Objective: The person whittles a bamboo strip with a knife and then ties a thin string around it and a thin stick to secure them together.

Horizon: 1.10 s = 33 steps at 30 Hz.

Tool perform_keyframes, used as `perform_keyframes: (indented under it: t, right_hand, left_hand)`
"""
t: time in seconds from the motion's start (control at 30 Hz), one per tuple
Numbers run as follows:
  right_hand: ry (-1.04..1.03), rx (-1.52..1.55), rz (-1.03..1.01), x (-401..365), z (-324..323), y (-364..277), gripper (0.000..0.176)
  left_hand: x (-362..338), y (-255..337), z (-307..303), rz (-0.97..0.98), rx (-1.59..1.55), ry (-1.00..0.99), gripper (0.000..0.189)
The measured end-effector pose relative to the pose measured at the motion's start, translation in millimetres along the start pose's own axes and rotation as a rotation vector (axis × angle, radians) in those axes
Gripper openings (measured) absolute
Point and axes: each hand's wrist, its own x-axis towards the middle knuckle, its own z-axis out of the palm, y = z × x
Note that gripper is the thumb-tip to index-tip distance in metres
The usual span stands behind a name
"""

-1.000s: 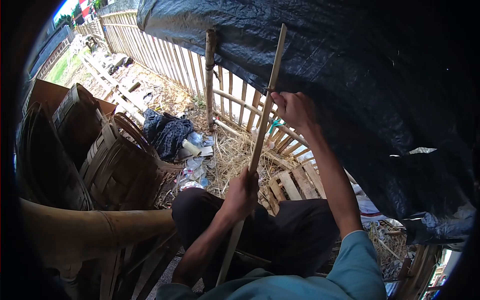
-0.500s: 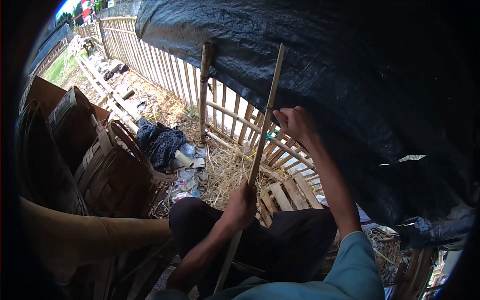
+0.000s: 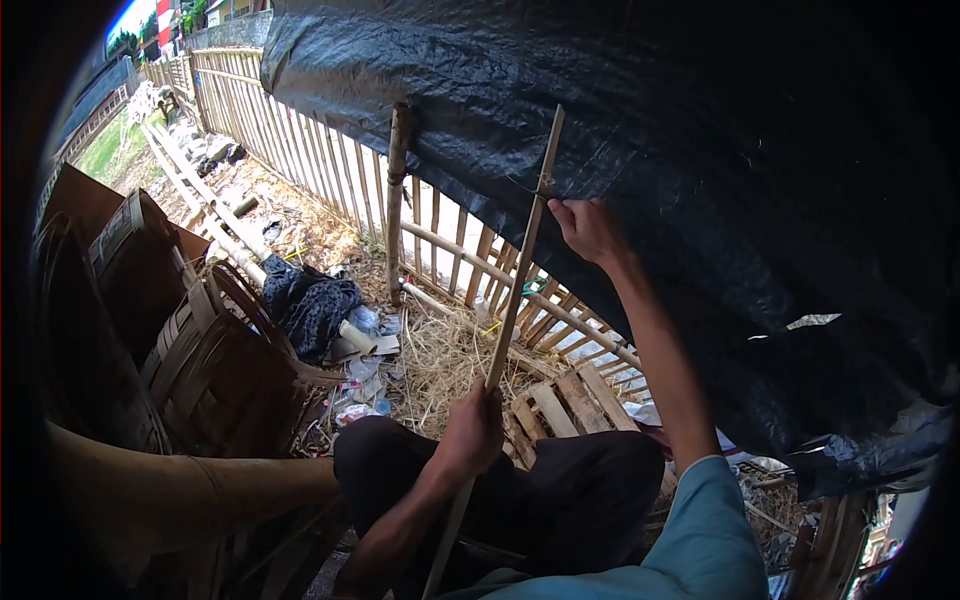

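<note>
A long, narrow bamboo strip (image 3: 517, 300) slants upright in front of my body, its tip against the dark tarp. My left hand (image 3: 472, 432) is wrapped round its lower part, above my knees. Near the upper part, my right hand (image 3: 588, 230) is closed, with the thumb side close to the strip's edge. A thin dark cord or wire (image 3: 540, 193) crosses the strip just above that hand. Whether the right fingers grip its end is too small to make out. The strip's lower end runs down past my left forearm.
Woven baskets (image 3: 215, 360) stand at the left, above a thick bamboo pole (image 3: 190, 480). Ahead are a bamboo fence (image 3: 335, 165), an upright post (image 3: 397, 190), straw (image 3: 445, 350) and a slatted wooden piece (image 3: 570, 405). A black tarp (image 3: 720, 200) hangs across the right.
The view has shifted slightly. My right hand stays beside the upper strip and now sits a little closer to it; my left hand still holds the lower part.
</note>
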Motion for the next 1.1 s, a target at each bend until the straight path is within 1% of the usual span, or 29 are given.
perform_keyframes:
  t: [0.1,0.13,0.2,0.23,0.33,0.4,0.43,0.5,0.6,0.63,0.67,0.7,0.77,0.8,0.9,1.0,1.07,1.1]
  right_hand:
    - [-0.105,0.101,-0.079,-23.6,-7.8,-25.1,0.045]
    - [-0.151,0.133,-0.119,-35.3,-12.0,-34.3,0.042]
    - [-0.096,0.141,-0.262,-59.8,-4.5,-41.2,0.039]
    - [-0.158,0.129,-0.272,-66.8,-2.9,-41.5,0.039]
    - [-0.107,0.055,-0.296,-64.4,-5.5,-32.9,0.039]
    - [-0.003,0.043,-0.113,-37.5,-7.4,-17.2,0.045]
    - [0.063,0.021,-0.017,-21.1,-8.9,-3.8,0.047]
    - [0.053,-0.072,-0.001,5.5,-13.9,20.2,0.051]
    - [0.14,-0.192,0.273,38.7,-3.9,36.0,0.057]
    - [0.117,-0.223,0.307,40.6,-7.9,45.0,0.06]
    - [0.121,-0.244,0.331,53.3,-19.0,57.3,0.062]
    - [0.122,-0.267,0.357,64.1,-27.8,59.7,0.065]
    - [0.074,-0.263,0.364,70.6,-37.4,64.1,0.067]
    - [0.039,-0.262,0.383,62.0,-39.8,68.4,0.068]
    - [0.1,-0.207,0.395,48.4,-33.1,82.7,0.07]
    - [0.043,-0.104,0.405,22.8,-23.0,75.2,0.062]
    - [0.051,0.093,0.347,-4.8,-22.0,45.1,0.057]
    - [0.019,0.116,0.328,-18.2,-17.7,35.1,0.053]
  left_hand:
    - [1.2,-1.2,-1.0,-0.009,0.011,-0.006,0.01]
    - [0.8,-1.9,-1.2,0.015,0.024,-0.001,0.01]
    - [0.5,-3.3,-0.6,0.063,0.043,0.023,0.01]
    - [1.4,0.1,-0.9,0.05,0.028,0.015,0.01]
    - [-4.7,6.4,1.9,0.011,-0.016,-0.043,0.011]
    - [-7.9,3.0,7.6,0.027,-0.044,-0.107,0.014]
    - [-7.7,2.7,10.6,0.058,-0.013,-0.105,0.014]
    - [-6.6,2.9,14.4,0.122,0.055,-0.104,0.014]
    - [-7.1,5.0,14.7,0.126,0.069,-0.12,0.01]
    - [-17.1,11.2,19.5,0.066,0.023,-0.137,0.011]
    - [-18.1,15.6,19.7,0.025,-0.008,-0.136,0.012]
    - [-11.7,12.0,13.7,0.033,0.076,-0.099,0.013]
    - [-6.8,12.1,10.7,0.042,0.047,-0.099,0.013]
    - [-9.1,13.9,11.5,0.038,0.034,-0.115,0.013]
    - [-5.5,8.6,16.8,0.094,0.031,-0.092,0.012]
    - [-4.5,1.9,15.9,0.089,-0.021,-0.103,0.012]
    - [-4.7,2.7,15.4,0.046,-0.088,-0.133,0.012]
    - [-4.6,3.8,14.0,0.015,-0.123,-0.149,0.012]
